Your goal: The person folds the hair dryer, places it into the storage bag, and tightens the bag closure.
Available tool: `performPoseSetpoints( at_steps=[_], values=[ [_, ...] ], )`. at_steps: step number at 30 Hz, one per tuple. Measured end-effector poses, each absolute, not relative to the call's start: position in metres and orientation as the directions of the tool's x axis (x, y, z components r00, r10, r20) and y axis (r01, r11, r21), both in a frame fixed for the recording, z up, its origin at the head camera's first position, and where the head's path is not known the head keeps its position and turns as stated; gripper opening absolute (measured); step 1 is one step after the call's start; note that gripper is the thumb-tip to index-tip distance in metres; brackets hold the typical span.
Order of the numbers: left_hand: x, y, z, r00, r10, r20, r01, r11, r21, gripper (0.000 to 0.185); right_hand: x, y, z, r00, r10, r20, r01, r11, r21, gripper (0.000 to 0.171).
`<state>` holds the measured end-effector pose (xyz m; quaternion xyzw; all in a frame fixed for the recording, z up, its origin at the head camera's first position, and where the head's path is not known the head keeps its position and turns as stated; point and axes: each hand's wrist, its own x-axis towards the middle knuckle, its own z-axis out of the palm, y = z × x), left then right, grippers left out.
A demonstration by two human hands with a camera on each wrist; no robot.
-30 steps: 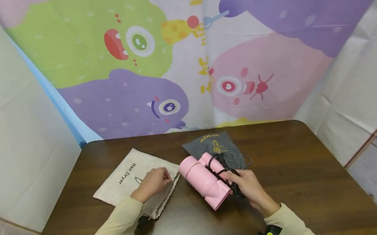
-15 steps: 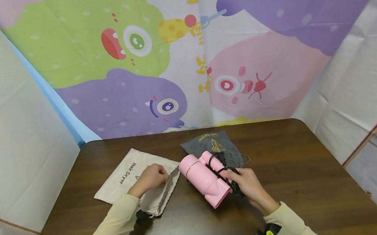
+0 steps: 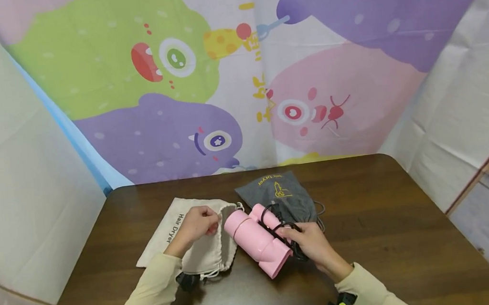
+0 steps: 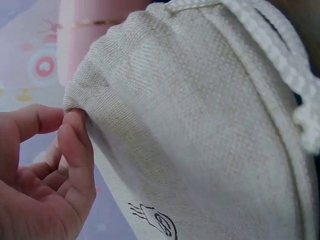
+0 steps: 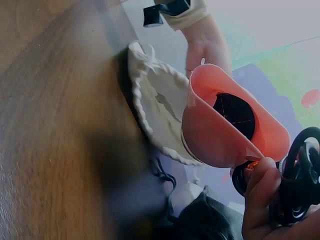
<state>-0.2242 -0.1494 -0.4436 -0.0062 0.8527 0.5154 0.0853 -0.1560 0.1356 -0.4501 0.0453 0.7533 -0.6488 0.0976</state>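
Note:
A cream drawstring bag [image 3: 211,251] printed "Hair Dryer" lies left of centre on the table. My left hand [image 3: 197,223] pinches the upper edge of its mouth between thumb and finger, and the mouth gapes toward the right. In the left wrist view the bag's woven cloth [image 4: 165,100] and white cord [image 4: 270,45] show close up. My right hand [image 3: 309,240] grips the folded handle and bundled black cord [image 3: 291,235] of a pink hair dryer [image 3: 251,238]. The dryer's rear end is at the bag's mouth; its flared nozzle [image 5: 225,120] faces the right wrist camera.
Behind the dryer a grey drawstring bag [image 3: 280,195] with yellow "Hair Dryer" print lies flat on the brown wooden table [image 3: 375,223]. A cartoon-printed cloth [image 3: 238,76] hangs at the table's back edge, with pale panels on both sides.
My left hand has lifted the cream bag's edge, and its mouth has widened and shifted right. My right hand has moved the hair dryer slightly left and down, closer to the mouth.

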Motion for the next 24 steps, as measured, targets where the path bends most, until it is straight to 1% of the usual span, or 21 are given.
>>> performPoseSetpoints(
  at_steps=[2, 11, 16, 18, 20, 24],
  values=[
    [-0.223, -0.147, -0.442, -0.987, 0.063, -0.146, -0.104, 0.439, 0.893, 0.013, -0.155, 0.132, -0.45, -0.979, -0.057, -0.197, 0.184, 0.177, -0.967, 0.029],
    [-0.222, -0.136, -0.436, -0.993, 0.002, -0.117, -0.108, 0.373, 0.922, 0.011, -0.15, 0.118, -0.453, -0.99, -0.078, -0.117, 0.098, 0.219, -0.971, 0.023],
    [-0.217, -0.13, -0.434, -0.995, 0.026, -0.1, -0.084, 0.368, 0.926, 0.011, -0.15, 0.11, -0.458, -0.992, -0.065, -0.109, 0.089, 0.252, -0.964, 0.022],
    [-0.215, -0.127, -0.433, -0.996, 0.042, -0.073, -0.048, 0.421, 0.906, 0.012, -0.15, 0.107, -0.46, -0.994, -0.06, -0.094, 0.074, 0.275, -0.959, 0.023],
    [-0.212, -0.125, -0.432, -0.998, 0.06, -0.021, 0.013, 0.516, 0.857, 0.012, -0.151, 0.106, -0.462, -0.995, -0.054, -0.081, 0.062, 0.291, -0.955, 0.024],
    [-0.208, -0.123, -0.431, -0.989, 0.094, 0.112, 0.145, 0.72, 0.679, 0.009, -0.152, 0.103, -0.465, -0.997, -0.048, -0.065, 0.047, 0.315, -0.948, 0.023]
  ],
)
